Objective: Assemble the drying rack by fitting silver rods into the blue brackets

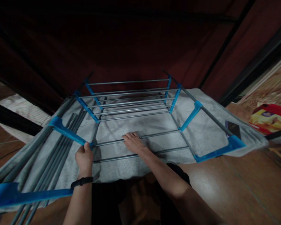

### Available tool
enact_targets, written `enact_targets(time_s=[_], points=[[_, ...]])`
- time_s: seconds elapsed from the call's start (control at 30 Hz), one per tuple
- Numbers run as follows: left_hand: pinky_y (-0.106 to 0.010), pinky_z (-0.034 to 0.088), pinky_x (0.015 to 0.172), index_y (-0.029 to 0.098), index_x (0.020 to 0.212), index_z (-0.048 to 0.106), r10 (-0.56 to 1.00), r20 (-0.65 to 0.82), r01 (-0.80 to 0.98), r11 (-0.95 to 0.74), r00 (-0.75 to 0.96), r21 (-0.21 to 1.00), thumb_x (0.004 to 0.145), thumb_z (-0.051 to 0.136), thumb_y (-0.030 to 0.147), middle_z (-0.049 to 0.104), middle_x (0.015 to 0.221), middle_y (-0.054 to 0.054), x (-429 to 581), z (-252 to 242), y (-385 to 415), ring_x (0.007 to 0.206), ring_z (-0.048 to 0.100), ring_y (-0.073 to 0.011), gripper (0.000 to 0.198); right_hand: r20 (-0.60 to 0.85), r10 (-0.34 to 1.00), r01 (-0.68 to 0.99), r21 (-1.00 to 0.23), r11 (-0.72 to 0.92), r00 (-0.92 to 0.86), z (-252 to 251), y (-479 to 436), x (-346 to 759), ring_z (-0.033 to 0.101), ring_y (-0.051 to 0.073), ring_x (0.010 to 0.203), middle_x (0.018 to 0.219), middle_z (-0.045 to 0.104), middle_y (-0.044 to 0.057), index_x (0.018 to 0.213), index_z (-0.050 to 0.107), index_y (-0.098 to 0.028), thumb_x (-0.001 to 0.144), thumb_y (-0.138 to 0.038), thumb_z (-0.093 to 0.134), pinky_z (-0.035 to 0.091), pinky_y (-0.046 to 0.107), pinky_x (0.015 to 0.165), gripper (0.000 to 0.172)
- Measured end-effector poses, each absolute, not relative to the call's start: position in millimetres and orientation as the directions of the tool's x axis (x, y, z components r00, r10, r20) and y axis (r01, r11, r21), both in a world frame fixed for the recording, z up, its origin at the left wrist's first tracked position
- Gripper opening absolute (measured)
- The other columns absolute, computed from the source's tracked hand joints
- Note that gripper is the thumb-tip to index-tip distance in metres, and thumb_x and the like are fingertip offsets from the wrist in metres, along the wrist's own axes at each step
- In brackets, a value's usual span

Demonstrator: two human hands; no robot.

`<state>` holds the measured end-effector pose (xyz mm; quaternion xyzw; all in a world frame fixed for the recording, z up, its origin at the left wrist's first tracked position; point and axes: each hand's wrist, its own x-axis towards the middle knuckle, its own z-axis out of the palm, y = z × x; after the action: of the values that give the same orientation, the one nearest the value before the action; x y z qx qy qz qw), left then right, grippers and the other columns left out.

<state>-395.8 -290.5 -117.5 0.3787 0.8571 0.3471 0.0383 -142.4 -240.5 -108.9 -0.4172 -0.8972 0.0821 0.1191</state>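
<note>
Clothes-rack-style frame [135, 109], grey metal tubes with blue plastic brackets; lies on pale grey cloth [126, 123], front and centre, crossbars running side to side.

Left hand [83, 157]: closed, thumb uppermost, on the inner end of a blue bracket [70, 134], where it meets a crossbar [161, 134]. Black wristband [81, 182] at the wrist.

Right hand [134, 143]: laid over the same crossbar, left of its middle, fingers bent; underside hidden, so cannot tell whether it grips. Forearm passes above the nearer crossbar [117, 158].

Loose grey tubes [57, 157]: one bundle, side by side, left of the left hand, passing beneath two brackets.

Dark phone-like slab [234, 129]: on the cloth, far right, by the side tube.

Red-and-yellow printed box [270, 117]: beyond the cloth, right edge.

Dark red backdrop [131, 47]: behind the frame. Brown tiled floor [224, 187]: front right.
</note>
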Motion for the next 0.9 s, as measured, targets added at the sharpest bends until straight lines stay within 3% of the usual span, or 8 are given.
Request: enact_targets(time_s=[0.13,0.27,0.43,0.53,0.6,0.67,0.77,0.9], points=[[-0.033,0.036,0.060,0.018,0.076,0.058,0.657,0.181,0.607,0.509,-0.732,0.610,0.086,0.040,0.045,0.056,0.065,-0.008,-390.1,-114.4,-290.8,0.073,0.058,-0.0266,0.034,0.189,0.771,0.747,-0.194,0.636,-0.608,-101.5,-255.9,-136.9,0.055,0.020,0.103,0.109,0.063,0.008,0.105,0.061,-0.017,0.096,-0.016,0.037,0.040,0.034,0.092,0.025],[-0.033,0.035,0.059,0.019,0.075,0.056,0.644,0.140,0.578,0.544,-0.752,0.608,0.086,0.041,0.044,0.052,0.061,-0.005,-388.9,-115.4,-287.7,0.072,0.057,-0.0266,0.031,0.131,0.827,0.799,-0.213,0.563,-0.547,-90.1,-269.0,-119.5,0.059,0.020,0.098,0.104,0.066,0.009,0.100,0.063,-0.015,0.095,-0.016,0.036,0.040,0.035,0.092,0.027],[-0.035,0.044,0.066,0.016,0.094,0.059,0.644,0.086,0.533,0.543,-0.761,0.649,0.081,0.051,0.042,0.057,0.072,-0.005,-385.3,-114.9,-296.1,0.080,0.060,-0.0278,0.030,-0.122,0.987,0.949,-0.309,0.067,-0.109,-70.8,-264.9,-51.8,0.063,0.017,0.101,0.107,0.070,0.007,0.101,0.067,-0.020,0.095,-0.027,0.041,0.042,0.028,0.090,0.028],[-0.044,0.048,0.086,0.013,0.115,0.059,0.622,0.283,0.628,0.445,-0.730,0.639,0.079,0.054,0.036,0.062,0.101,-0.013,-353.8,-106.3,-312.2,0.103,0.059,-0.0327,0.042,-0.183,0.975,0.952,-0.256,-0.168,0.123,-64.0,-260.6,6.1,0.065,0.020,0.102,0.105,0.071,0.011,0.101,0.068,-0.019,0.095,-0.027,0.039,0.046,0.027,0.085,0.031],[-0.045,0.042,0.100,0.015,0.122,0.058,0.684,0.475,0.765,0.189,-0.553,0.616,0.084,0.048,0.031,0.057,0.120,-0.015,-314.5,-98.3,-319.4,0.118,0.053,-0.0310,0.042,-0.187,0.937,0.921,-0.204,-0.331,0.295,-63.6,-261.2,40.3,0.067,0.025,0.100,0.106,0.069,0.018,0.107,0.066,-0.013,0.096,-0.026,0.032,0.048,0.032,0.083,0.037],[-0.044,0.040,0.106,0.018,0.122,0.058,0.754,0.559,0.797,-0.079,-0.345,0.599,0.088,0.045,0.031,0.056,0.124,-0.012,-263.6,-90.8,-317.2,0.121,0.051,-0.0271,0.038,-0.154,0.879,0.867,-0.158,-0.472,0.450,-66.4,-264.0,65.1,0.066,0.029,0.103,0.111,0.066,0.023,0.114,0.061,-0.007,0.096,-0.024,0.028,0.049,0.037,0.083,0.041],[-0.039,0.043,0.103,0.019,0.122,0.058,0.857,0.515,0.704,-0.361,-0.008,0.612,0.093,0.041,0.028,0.060,0.119,-0.010,-178.0,-84.2,-294.1,0.116,0.054,-0.0226,0.035,-0.105,0.795,0.777,-0.171,-0.606,0.597,-74.1,-267.7,84.9,0.061,0.030,0.113,0.120,0.060,0.026,0.122,0.054,-0.004,0.093,-0.017,0.029,0.048,0.039,0.088,0.040],[-0.035,0.042,0.103,0.019,0.126,0.055,0.857,0.329,0.612,-0.514,0.396,0.601,0.094,0.041,0.021,0.061,0.124,-0.010,-75.9,-88.2,-248.7,0.114,0.056,-0.0195,0.035,-0.185,0.809,0.768,-0.257,-0.587,0.557,-83.6,-265.7,96.2,0.062,0.026,0.111,0.120,0.060,0.022,0.125,0.053,-0.008,0.091,-0.013,0.032,0.047,0.035,0.089,0.041]])
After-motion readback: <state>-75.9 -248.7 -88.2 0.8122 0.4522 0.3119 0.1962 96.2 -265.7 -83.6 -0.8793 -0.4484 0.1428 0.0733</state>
